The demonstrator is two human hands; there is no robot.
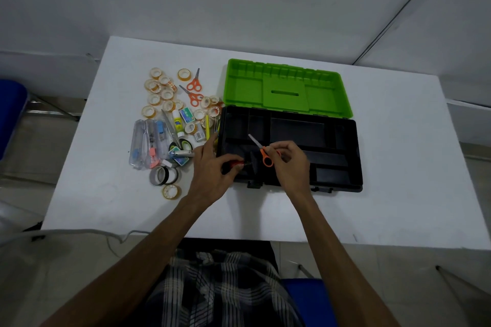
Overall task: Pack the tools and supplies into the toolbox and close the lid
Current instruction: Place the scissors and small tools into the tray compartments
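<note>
A black toolbox point(353, 156) lies open on the white table, its green lid point(287, 87) folded back behind it. My right hand point(289, 164) holds orange-handled scissors point(261, 150) over the box's front left compartments, blades pointing up and left. My left hand point(212, 167) grips a small tool with a red and black handle point(236, 164) at the box's front left corner. Left of the box lies a pile of supplies: several tape rolls point(159, 93), two orange scissors point(194, 90), a glue bottle point(177, 121), large scissors point(171, 130) and clear cases point(144, 143).
Dark tape rolls point(163, 176) and one clear roll point(170, 191) lie at the near edge of the pile. A blue chair point(10, 114) stands off the table's left side. A white cable point(66, 232) runs along the table's near edge.
</note>
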